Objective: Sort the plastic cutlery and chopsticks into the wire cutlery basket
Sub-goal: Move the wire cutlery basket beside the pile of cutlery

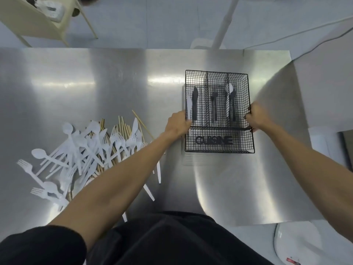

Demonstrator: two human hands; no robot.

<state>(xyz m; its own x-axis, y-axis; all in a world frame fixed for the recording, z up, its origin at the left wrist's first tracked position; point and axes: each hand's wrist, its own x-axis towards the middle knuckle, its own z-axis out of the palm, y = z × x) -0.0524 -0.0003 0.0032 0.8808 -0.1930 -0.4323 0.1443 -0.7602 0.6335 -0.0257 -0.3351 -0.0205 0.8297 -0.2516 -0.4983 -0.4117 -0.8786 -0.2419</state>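
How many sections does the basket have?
4 in the black wire cutlery basket: left section, middle section, right section side by side farther away; wide section nearest. None hidden.

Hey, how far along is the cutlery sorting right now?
Barely started. One white knife and one white spoon seem to lie in the wire basket. The left hand and right hand grip its sides. The pile of cutlery and chopsticks waits on the table.

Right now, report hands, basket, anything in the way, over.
Left hand and right hand grip the wire basket by its sides. Pile of cutlery and chopsticks lies left of it. Left forearm crosses above the pile's edge.
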